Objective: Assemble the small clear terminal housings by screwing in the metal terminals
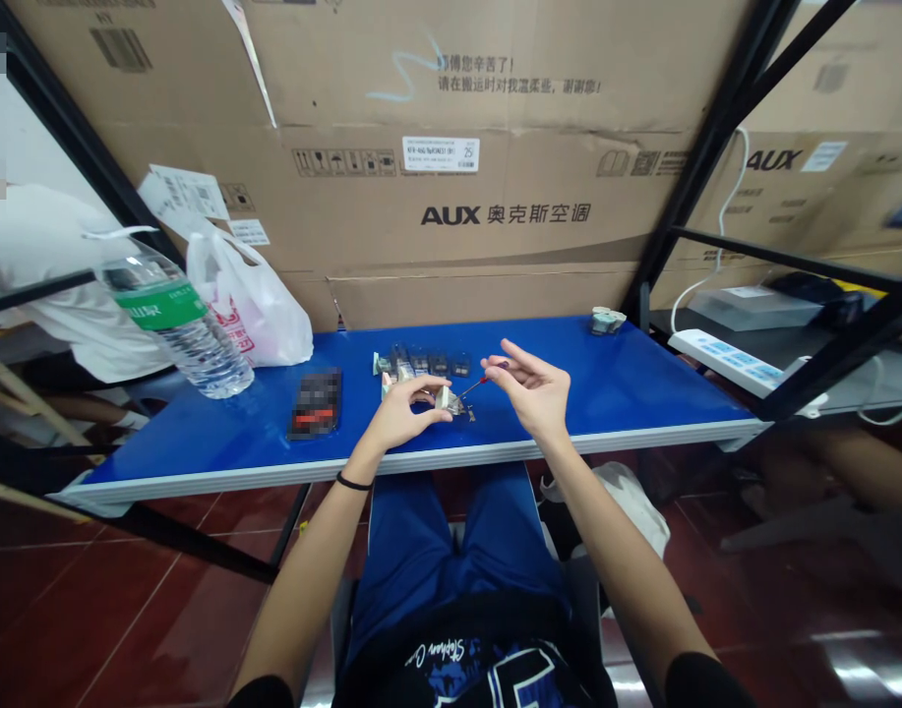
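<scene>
And there was the right hand, pinching a slim red-handled screwdriver above the glossy blue table! The left hand pinched a small silver metal part.

From the right hand, blue surface of the table runs to the table's right end, with only a small grey-green part at the far edge. Leftward, past the left hand, a dark blurred packet, a tilted water bottle and a white plastic bag stand in the way. Cardboard boxes block the table's far edge.
</scene>
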{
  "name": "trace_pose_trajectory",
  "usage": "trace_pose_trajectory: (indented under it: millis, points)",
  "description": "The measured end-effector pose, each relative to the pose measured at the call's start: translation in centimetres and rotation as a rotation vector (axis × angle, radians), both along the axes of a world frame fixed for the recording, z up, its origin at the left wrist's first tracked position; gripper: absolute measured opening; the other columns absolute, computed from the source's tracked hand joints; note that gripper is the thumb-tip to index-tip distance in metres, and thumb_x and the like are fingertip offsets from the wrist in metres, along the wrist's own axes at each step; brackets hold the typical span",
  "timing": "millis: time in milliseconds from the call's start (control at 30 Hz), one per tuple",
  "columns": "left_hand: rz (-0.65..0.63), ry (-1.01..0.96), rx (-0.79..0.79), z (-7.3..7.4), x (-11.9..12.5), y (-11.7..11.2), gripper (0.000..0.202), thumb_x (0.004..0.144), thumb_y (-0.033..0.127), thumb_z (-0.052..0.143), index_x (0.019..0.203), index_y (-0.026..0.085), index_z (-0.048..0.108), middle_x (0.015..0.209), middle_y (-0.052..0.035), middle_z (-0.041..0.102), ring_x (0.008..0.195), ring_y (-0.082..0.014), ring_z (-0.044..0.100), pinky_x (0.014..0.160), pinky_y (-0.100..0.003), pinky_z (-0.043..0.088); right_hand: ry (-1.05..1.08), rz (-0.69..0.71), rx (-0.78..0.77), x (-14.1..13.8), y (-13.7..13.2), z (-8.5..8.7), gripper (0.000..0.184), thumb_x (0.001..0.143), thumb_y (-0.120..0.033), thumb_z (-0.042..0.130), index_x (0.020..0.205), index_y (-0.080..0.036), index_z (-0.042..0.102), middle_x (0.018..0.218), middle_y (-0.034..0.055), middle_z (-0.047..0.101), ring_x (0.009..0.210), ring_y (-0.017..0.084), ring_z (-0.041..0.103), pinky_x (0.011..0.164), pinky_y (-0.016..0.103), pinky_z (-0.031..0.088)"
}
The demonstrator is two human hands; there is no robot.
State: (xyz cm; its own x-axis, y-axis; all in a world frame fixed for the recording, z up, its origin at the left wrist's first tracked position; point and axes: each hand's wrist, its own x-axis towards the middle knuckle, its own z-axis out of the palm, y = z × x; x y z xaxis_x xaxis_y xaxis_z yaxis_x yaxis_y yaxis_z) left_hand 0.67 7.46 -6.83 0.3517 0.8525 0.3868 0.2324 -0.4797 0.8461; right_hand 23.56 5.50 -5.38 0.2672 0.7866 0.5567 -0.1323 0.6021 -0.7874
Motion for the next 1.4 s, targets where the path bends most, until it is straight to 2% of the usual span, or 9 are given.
trace_pose_trajectory:
  millis: [100,233,433,700,833,933,1033,1167,1400]
  points:
    - [0.007,-0.019,-0.016,0.0,0.0,0.1,0.052,0.072,0.035,0.093,0.118,0.018,0.078,0.126,-0.0113,0.077,0.100,-0.0236,0.076,0.102,-0.045,0.063,-0.016,0.090,-0.014,0.1,0.0,-0.1,0.041,0.083,-0.044,0.087,0.118,-0.023,0.083,0.112,0.0091,0.085,0.104,0.029,0.083,0.097,0.051,0.071]
    - [-0.004,-0.055,-0.040,0.0,0.0,0.1,0.052,0.071,0.035,0.093,0.118,0.017,0.078,0.124,-0.0120,0.077,0.100,-0.0235,0.076,0.101,-0.043,0.063,-0.040,0.065,0.023,0.1,-0.1,-0.1,0.042,0.093,-0.048,0.078,0.127,-0.023,0.079,0.120,0.0113,0.083,0.108,0.028,0.083,0.096,0.047,0.070]
    - [-0.010,-0.064,-0.057,0.0,0.1,0.1,0.053,0.069,0.034,0.095,0.117,0.017,0.077,0.125,-0.0123,0.077,0.099,-0.0236,0.077,0.102,-0.044,0.063,-0.083,-0.087,0.048,0.3,0.0,0.2,0.031,0.084,-0.040,0.087,0.111,-0.025,0.085,0.097,0.0060,0.083,0.077,0.020,0.081,0.074,0.036,0.070]
    - [-0.005,-0.083,-0.085,0.0,0.1,0.0,0.053,0.069,0.031,0.094,0.117,0.016,0.076,0.120,-0.0113,0.078,0.098,-0.0231,0.077,0.101,-0.043,0.063,-0.048,0.082,0.065,0.4,-0.2,-0.2,0.045,0.093,-0.045,0.079,0.133,-0.025,0.078,0.116,0.0100,0.084,0.106,0.026,0.082,0.097,0.047,0.070]
    - [-0.022,-0.092,-0.082,0.1,0.2,-0.1,0.054,0.068,0.029,0.095,0.117,0.016,0.077,0.117,-0.0108,0.079,0.097,-0.0227,0.077,0.099,-0.041,0.063,-0.136,-0.021,0.051,0.2,-0.5,0.2,0.046,0.090,-0.045,0.081,0.134,-0.031,0.077,0.121,0.0076,0.081,0.099,0.022,0.081,0.082,0.037,0.071]
    - [-0.024,-0.086,-0.075,0.2,0.2,-0.2,0.053,0.069,0.028,0.094,0.118,0.016,0.077,0.116,-0.0106,0.079,0.097,-0.0220,0.077,0.099,-0.040,0.063,-0.136,-0.114,0.043,0.3,-0.3,0.5,0.037,0.087,-0.044,0.083,0.121,-0.030,0.083,0.101,0.0048,0.081,0.081,0.017,0.078,0.069,0.032,0.068]
    - [-0.023,-0.085,-0.082,0.1,0.1,-0.1,0.054,0.069,0.028,0.094,0.119,0.016,0.077,0.117,-0.0109,0.078,0.096,-0.0217,0.076,0.099,-0.040,0.063,-0.079,-0.089,0.026,0.5,-0.1,0.3,0.040,0.083,-0.041,0.087,0.120,-0.025,0.084,0.092,0.0051,0.083,0.079,0.020,0.079,0.075,0.037,0.070]
    - [-0.015,-0.081,-0.073,-0.1,0.1,0.1,0.055,0.070,0.031,0.095,0.120,0.017,0.077,0.118,-0.0107,0.078,0.096,-0.0218,0.076,0.100,-0.041,0.063,-0.098,0.011,0.045,0.7,-0.2,0.1,0.047,0.089,-0.042,0.082,0.132,-0.024,0.078,0.108,0.0079,0.085,0.094,0.024,0.083,0.092,0.047,0.070]
    - [-0.026,-0.043,-0.010,-0.3,0.3,0.0,0.053,0.071,0.032,0.094,0.120,0.019,0.079,0.117,-0.0093,0.078,0.093,-0.0203,0.072,0.096,-0.041,0.064,-0.261,0.025,0.137,0.8,-1.1,0.8,0.036,0.093,-0.035,0.078,0.129,-0.032,0.080,0.125,0.0077,0.077,0.100,0.021,0.079,0.089,0.040,0.069]
